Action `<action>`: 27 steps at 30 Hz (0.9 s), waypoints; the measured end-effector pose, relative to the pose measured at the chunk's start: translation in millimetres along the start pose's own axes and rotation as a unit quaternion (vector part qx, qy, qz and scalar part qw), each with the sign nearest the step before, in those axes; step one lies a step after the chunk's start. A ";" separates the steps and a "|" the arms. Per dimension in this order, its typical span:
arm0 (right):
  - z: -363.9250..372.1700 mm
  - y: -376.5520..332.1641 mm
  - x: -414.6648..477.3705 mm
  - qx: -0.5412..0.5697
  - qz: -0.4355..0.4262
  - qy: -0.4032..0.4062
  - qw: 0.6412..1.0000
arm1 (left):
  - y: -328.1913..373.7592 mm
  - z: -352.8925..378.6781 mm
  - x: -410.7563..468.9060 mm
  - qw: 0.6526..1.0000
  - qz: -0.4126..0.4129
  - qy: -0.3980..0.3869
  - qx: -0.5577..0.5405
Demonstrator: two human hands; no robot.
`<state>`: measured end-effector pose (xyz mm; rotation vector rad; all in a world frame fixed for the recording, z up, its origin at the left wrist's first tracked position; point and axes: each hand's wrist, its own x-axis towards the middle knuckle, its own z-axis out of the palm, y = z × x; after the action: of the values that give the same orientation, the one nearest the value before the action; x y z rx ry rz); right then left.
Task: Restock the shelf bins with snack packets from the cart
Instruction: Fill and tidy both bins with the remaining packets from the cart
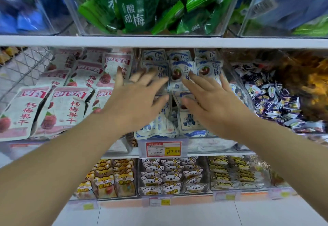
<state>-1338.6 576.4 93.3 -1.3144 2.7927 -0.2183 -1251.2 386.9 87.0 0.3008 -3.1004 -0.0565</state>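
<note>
three shelf levels stand one above another. on the top shelf (159, 41) a middle bin (85, 25) holds loose packets (134, 11), with another bin on each side. on the middle level, the centre bin (229, 69) holds plum packets (177, 69) in rows; both hands reach over it, the left hand (134, 99) beside the right hand (209, 101), fingers (191, 78) spread above the packets. left of it lie bayberry packets (69, 107); right of it, a bin of small wrapped sweets (273, 99). a price tag (163, 148) hangs on the shelf edge below the centre bin. the lowest level holds three bins of animal-faced packets (168, 176) side by side.
</note>
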 end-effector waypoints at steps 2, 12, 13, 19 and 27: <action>9.8 -0.8 -15.3 -0.038 0.012 -0.016 0.999 | 8.0 6.2 -20.2 0.999 0.023 -0.030 0.021; 18.1 -10.3 -20.9 -0.037 0.016 0.007 0.999 | 3.4 18.4 -24.5 0.994 0.025 -0.021 0.108; 12.2 -5.4 -27.6 -0.031 0.023 0.020 0.999 | 4.8 15.9 -30.0 0.996 0.025 -0.013 0.090; 23.7 29.1 -65.6 -0.055 0.103 -0.007 0.993 | 42.7 14.5 -43.1 0.993 0.090 -0.045 0.069; 40.3 24.3 -60.7 -0.065 0.145 -0.027 0.987 | 48.0 23.8 -31.0 0.986 0.091 -0.068 0.118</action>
<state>-1314.3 634.1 48.9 -0.8999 2.9469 0.0115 -1230.7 440.8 64.4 0.0176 -3.2567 0.3098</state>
